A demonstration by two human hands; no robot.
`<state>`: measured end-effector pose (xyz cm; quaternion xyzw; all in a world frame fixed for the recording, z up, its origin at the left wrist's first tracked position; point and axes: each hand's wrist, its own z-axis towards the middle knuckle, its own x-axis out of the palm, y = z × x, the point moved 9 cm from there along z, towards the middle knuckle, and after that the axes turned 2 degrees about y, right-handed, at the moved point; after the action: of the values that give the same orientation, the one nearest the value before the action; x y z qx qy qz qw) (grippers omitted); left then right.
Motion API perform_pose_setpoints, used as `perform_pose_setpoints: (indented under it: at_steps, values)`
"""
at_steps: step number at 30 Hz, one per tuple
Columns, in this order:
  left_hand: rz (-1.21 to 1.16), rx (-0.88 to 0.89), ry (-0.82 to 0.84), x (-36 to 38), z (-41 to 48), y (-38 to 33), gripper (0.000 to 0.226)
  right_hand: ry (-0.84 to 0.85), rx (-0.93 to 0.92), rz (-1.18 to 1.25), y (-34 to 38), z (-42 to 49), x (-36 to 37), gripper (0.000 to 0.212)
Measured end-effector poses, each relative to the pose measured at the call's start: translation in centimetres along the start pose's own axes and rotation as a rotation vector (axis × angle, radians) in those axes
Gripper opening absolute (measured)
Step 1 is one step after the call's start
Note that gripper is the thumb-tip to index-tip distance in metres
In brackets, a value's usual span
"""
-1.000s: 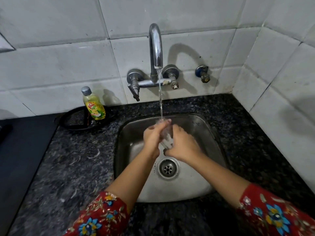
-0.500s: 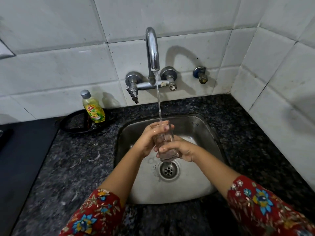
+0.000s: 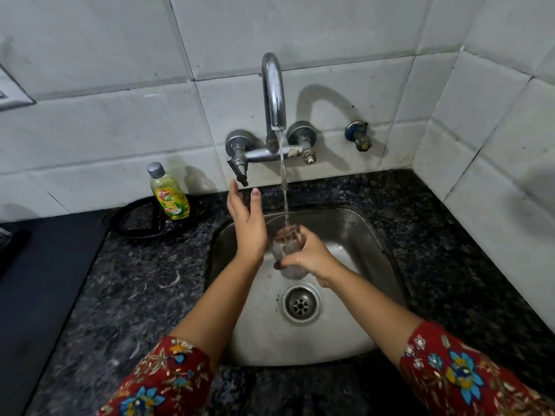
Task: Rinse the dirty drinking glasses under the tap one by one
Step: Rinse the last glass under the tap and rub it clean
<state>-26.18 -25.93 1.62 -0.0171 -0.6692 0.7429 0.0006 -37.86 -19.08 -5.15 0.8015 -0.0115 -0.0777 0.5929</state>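
One drinking glass is under the running tap, held over the steel sink just behind the drain. The person's right hand grips it, fingers and thumb curled round its lower half. A thin stream of water falls from the spout into the open mouth of the glass, which stands close to upright. The left hand holds nothing; its fingers are straight, raised just beside the glass with the fingertips near the tap's lever.

The step in hand appears to be the rinse itself. The next move likely calls for tipping the water out over the sink and setting the glass on the tabletop. Wet glass can slip, so a firm hold matters. No other glasses show. A bottle of dish soap stands on a dark tray at left.
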Motion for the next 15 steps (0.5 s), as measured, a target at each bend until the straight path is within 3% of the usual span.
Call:
perform_pose_setpoints:
  at_steps: [3, 8, 15]
  values:
    - [0.047, 0.065, 0.036, 0.3, 1.3, -0.9, 0.064, -0.116, -0.013, -0.010, 0.4, -0.1, -1.5, 0.054]
    - [0.116, 0.090, 0.024, 0.3, 2.4, -1.6, 0.058, -0.030, 0.005, 0.049, 0.4, -0.4, -0.6, 0.063]
    - [0.482, 0.163, 0.098, -0.4, 2.9, -2.3, 0.052, -0.016, 0.029, 0.058, 0.3, -0.5, -1.1, 0.066]
